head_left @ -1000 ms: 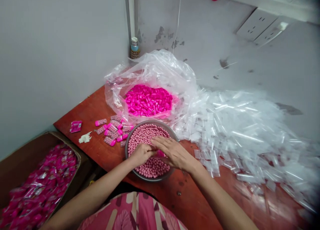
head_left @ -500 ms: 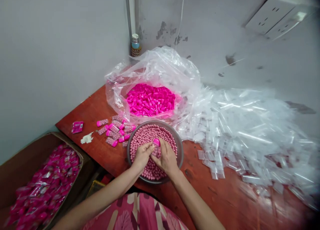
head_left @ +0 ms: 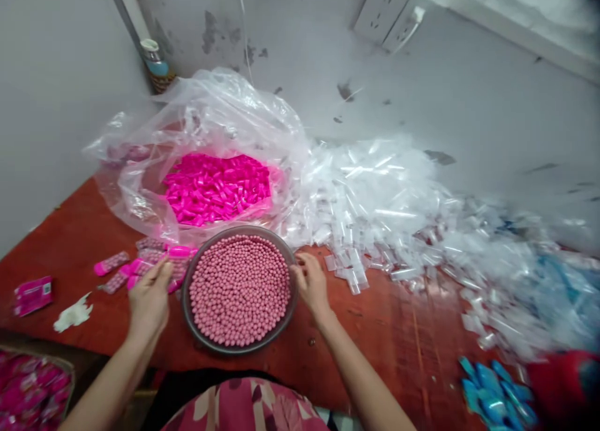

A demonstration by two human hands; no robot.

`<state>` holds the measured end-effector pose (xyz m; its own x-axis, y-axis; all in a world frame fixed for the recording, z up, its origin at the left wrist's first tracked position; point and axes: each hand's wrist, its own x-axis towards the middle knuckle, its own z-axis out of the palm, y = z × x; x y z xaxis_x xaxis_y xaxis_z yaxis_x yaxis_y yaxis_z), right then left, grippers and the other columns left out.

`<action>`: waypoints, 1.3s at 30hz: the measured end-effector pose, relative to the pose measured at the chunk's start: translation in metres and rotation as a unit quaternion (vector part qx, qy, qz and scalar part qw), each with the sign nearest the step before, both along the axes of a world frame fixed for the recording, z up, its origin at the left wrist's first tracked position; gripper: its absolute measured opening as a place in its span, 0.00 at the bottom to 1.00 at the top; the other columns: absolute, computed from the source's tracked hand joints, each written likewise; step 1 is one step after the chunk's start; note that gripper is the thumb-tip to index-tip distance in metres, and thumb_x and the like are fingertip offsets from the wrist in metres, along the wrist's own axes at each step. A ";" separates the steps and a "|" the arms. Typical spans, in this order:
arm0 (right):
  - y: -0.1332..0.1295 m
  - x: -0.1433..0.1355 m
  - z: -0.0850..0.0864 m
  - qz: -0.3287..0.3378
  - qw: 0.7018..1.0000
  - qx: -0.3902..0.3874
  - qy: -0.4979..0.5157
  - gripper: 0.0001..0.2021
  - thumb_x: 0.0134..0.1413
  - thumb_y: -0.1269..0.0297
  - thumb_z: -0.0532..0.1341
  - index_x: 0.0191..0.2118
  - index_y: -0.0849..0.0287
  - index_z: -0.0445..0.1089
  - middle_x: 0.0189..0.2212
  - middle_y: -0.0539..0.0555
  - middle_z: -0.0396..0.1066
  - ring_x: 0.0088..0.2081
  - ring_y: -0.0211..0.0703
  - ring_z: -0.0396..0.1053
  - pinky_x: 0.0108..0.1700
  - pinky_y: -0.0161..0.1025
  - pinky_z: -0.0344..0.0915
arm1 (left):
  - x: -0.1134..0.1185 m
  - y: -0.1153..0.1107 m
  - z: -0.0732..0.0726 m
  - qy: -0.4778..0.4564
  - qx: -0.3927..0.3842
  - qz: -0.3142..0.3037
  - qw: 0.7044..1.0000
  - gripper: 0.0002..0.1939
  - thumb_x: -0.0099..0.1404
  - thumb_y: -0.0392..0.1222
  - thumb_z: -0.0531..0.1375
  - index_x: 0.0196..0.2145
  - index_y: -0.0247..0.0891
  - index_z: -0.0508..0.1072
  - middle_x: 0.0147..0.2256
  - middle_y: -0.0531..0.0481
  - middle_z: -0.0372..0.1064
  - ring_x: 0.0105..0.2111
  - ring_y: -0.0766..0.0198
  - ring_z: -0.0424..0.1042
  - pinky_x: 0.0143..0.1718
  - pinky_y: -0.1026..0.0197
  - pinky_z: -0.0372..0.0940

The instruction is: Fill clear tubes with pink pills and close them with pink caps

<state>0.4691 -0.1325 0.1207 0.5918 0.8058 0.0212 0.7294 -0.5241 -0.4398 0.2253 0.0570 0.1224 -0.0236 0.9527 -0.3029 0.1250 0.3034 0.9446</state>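
Observation:
A round grey bowl (head_left: pixel 294 287) full of pink beads (head_left: pixel 240 290) stands on the red-brown table. My left hand (head_left: pixel 152 297) is left of the bowl, its fingers pinched on a bead-filled container with a bright pink cap (head_left: pixel 180 252), over a small pile of similar bead containers (head_left: pixel 150 255). At the bowl's right rim is my right hand (head_left: pixel 312 284), fingers curled and apart, with nothing visible in it. Behind the bowl, an open clear plastic bag (head_left: pixel 225 100) holds many bright pink caps (head_left: pixel 218 187).
Clear plastic containers (head_left: pixel 375 200) are heaped along the wall on the right. Blue pieces (head_left: pixel 497 393) and a red object (head_left: pixel 560 381) lie at the lower right. At the left are a pink packet (head_left: pixel 34 295) and a box of pink packets (head_left: pixel 35 387).
My hands have parted from above the beads, the left carrying the capped container to the pile and the right moving to the bowl's rim. The view has turned right.

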 end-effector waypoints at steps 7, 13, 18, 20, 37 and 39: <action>-0.042 0.099 -0.050 -0.146 0.964 -0.214 -0.068 0.13 0.51 0.63 0.54 0.38 0.66 0.68 0.36 0.65 0.67 0.38 0.49 0.67 0.35 0.41 0.63 | -0.007 0.001 -0.002 0.095 0.053 -0.044 0.993 0.22 0.52 0.45 0.59 0.45 0.37 0.68 0.45 0.48 0.68 0.47 0.57 0.65 0.51 0.53 0.58; -0.053 0.114 -0.056 -0.117 0.963 -0.236 -0.061 0.12 0.49 0.61 0.56 0.34 0.64 0.70 0.34 0.63 0.68 0.37 0.50 0.67 0.36 0.42 0.62 | 0.014 -0.028 0.010 0.108 0.061 -0.139 0.982 0.20 0.55 0.47 0.56 0.44 0.37 0.70 0.44 0.47 0.69 0.45 0.58 0.66 0.51 0.54 0.56; -0.043 0.097 -0.035 -0.013 0.997 -0.071 -0.032 0.15 0.56 0.63 0.46 0.45 0.62 0.63 0.40 0.60 0.67 0.42 0.45 0.65 0.42 0.41 0.62 | 0.010 -0.039 0.012 0.132 0.088 -0.171 0.972 0.17 0.58 0.45 0.53 0.43 0.37 0.70 0.43 0.46 0.70 0.44 0.59 0.67 0.48 0.56 0.59; -0.021 0.074 -0.023 0.097 0.995 0.027 -0.011 0.15 0.55 0.66 0.47 0.46 0.59 0.61 0.43 0.58 0.65 0.45 0.45 0.63 0.45 0.41 0.60 | 0.007 -0.043 0.011 0.145 0.112 -0.188 0.965 0.16 0.59 0.44 0.53 0.43 0.38 0.70 0.43 0.46 0.70 0.45 0.61 0.67 0.49 0.56 0.58; 0.096 -0.067 -0.059 0.255 0.931 -0.015 0.262 0.08 0.50 0.71 0.51 0.38 0.61 0.61 0.34 0.54 0.66 0.36 0.40 0.64 0.39 0.37 0.61 | -0.022 -0.051 0.011 0.150 0.156 -0.218 0.952 0.15 0.60 0.39 0.52 0.44 0.39 0.69 0.43 0.47 0.69 0.44 0.62 0.67 0.47 0.58 0.60; 0.088 -0.066 -0.051 0.237 0.922 0.017 0.307 0.08 0.51 0.67 0.51 0.39 0.59 0.59 0.33 0.52 0.65 0.35 0.39 0.65 0.37 0.36 0.63 | -0.013 -0.050 0.008 0.128 0.145 -0.242 0.951 0.16 0.60 0.39 0.52 0.46 0.39 0.68 0.45 0.46 0.68 0.45 0.61 0.66 0.47 0.58 0.60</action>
<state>0.4030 -0.0441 0.0694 0.0823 0.9821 -0.1693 0.4817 -0.1879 -0.8560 0.2128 0.0069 0.1305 0.4017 0.9132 -0.0692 0.4203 -0.1167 0.8998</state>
